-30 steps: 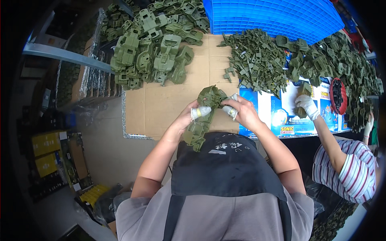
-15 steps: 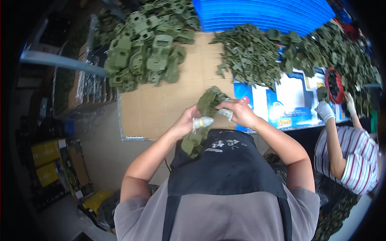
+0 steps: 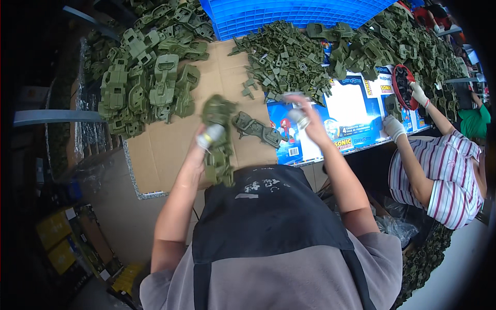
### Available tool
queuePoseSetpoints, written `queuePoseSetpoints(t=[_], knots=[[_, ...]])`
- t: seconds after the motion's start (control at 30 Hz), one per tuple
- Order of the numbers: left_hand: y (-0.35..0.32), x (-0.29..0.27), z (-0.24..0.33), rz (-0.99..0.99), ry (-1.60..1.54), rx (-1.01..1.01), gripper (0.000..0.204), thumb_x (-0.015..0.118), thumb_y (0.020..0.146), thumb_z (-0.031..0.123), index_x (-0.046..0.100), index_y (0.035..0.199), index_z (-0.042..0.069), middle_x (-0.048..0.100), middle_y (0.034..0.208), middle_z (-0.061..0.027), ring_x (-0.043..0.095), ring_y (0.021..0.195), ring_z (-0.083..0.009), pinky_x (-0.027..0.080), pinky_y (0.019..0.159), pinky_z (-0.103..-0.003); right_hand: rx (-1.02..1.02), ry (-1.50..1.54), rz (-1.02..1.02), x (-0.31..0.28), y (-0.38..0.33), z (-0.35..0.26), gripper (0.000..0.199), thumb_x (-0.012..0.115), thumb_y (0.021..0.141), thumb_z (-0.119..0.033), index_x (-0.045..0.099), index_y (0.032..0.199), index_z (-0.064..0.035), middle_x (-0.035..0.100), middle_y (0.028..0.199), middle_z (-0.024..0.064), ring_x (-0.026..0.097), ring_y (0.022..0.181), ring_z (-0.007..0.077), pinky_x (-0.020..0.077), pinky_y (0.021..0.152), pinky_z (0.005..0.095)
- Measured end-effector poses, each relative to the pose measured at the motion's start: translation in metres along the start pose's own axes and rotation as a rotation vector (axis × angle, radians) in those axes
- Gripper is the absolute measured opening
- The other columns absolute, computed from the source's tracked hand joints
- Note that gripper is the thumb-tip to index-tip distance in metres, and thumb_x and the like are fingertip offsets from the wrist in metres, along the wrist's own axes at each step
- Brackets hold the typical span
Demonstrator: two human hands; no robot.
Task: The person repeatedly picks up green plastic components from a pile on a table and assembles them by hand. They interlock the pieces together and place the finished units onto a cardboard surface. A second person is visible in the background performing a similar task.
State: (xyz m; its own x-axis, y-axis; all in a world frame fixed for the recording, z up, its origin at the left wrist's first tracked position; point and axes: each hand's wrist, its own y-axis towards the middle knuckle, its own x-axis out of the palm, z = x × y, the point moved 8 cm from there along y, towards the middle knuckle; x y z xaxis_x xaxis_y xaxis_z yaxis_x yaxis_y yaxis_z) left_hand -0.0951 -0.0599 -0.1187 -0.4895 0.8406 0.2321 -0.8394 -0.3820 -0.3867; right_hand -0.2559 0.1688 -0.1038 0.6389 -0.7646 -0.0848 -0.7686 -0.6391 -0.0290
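Note:
My left hand [image 3: 202,143] grips an olive-green plastic toy vehicle body [image 3: 218,138], held upright over the cardboard sheet [image 3: 155,155]. My right hand [image 3: 304,116] is raised and blurred, reaching toward the heap of small green plastic parts [image 3: 281,59]; its fingers are apart, and whether it carries a small piece I cannot tell. A second green chassis part [image 3: 257,129] lies flat on the cardboard between my hands.
A pile of large green vehicle shells [image 3: 147,72] lies at the back left. A blue crate [image 3: 289,13] stands at the back. Printed blue cartons [image 3: 341,116] cover the table on the right, where a person in a striped shirt [image 3: 442,170] works with gloved hands.
My hands have come apart: the right one left the green body and swung toward the small-parts heap. A chassis part now lies on the cardboard. The view shifted.

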Motion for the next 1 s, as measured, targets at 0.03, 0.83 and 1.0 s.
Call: queuePoseSetpoints(t=[0.03,0.83,1.0], knots=[[0.002,-0.009,-0.012,0.003,-0.113,-0.085,0.048,0.058,0.083,0.039,0.051,0.117,0.006,0.06,0.103,-0.0084,0.06,0.089,-0.0182,0.05,0.076,-0.032,-0.259,-0.558,0.219,-0.048,0.001,0.021,0.04,0.059,0.078,-0.004,0.051,0.116,-0.0095,0.055,0.107,0.0136,0.05,0.104,0.0286,0.0387,0.093,0.0355],[-0.048,0.027,-0.095,-0.011,-0.526,-0.532,0.046,0.04,0.091,0.041,0.049,0.117,0.005,0.06,0.098,-0.0131,0.063,0.081,-0.0276,0.053,0.074,-0.043,0.12,-0.337,-0.563,0.069,-0.086,-0.02,0.019,0.064,0.077,-0.011,0.063,0.095,-0.0061,0.065,0.088,0.0102,0.064,0.078,0.0252,0.0489,0.072,0.0327],[-0.046,0.042,-0.073,-0.098,-0.338,-0.481,0.039,0.042,0.091,0.034,0.048,0.119,0.006,0.06,0.098,-0.0109,0.063,0.081,-0.0222,0.055,0.069,-0.036,-0.185,-0.504,-0.705,0.125,-0.076,-0.062,0.035,0.051,0.065,0.01,0.061,0.095,-0.0042,0.064,0.092,0.0163,0.062,0.085,0.032,0.0493,0.075,0.0364]])
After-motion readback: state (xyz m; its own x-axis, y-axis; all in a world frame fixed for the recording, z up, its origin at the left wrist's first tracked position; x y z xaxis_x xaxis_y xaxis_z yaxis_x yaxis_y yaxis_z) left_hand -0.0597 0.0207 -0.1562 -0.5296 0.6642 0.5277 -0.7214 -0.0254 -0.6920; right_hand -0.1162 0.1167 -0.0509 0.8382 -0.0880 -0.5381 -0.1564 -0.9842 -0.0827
